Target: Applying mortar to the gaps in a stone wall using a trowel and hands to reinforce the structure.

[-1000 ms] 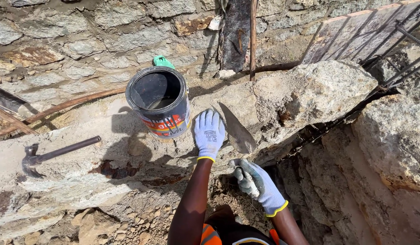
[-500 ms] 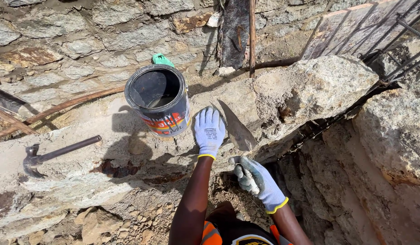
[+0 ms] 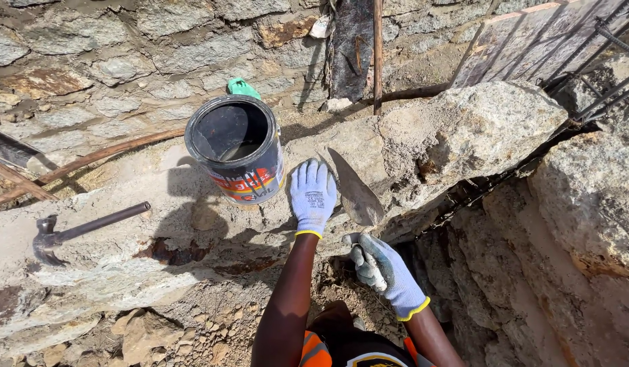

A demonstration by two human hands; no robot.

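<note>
Head view: the gloved left hand [image 3: 313, 196] lies flat, fingers spread and holding nothing, on the flat stone ledge [image 3: 158, 231], just beside a black paint can [image 3: 238, 147]. The right hand [image 3: 381, 270] is clenched around the handle of a pointed trowel [image 3: 355, 188], whose blade rests on the ledge beside the left hand. A claw hammer [image 3: 76, 231] lies well apart on the left. The step in hand looks like steadying on the stone with the trowel gripped; any working of the blade calls for a firmer lift clear of the ledge.
</note>
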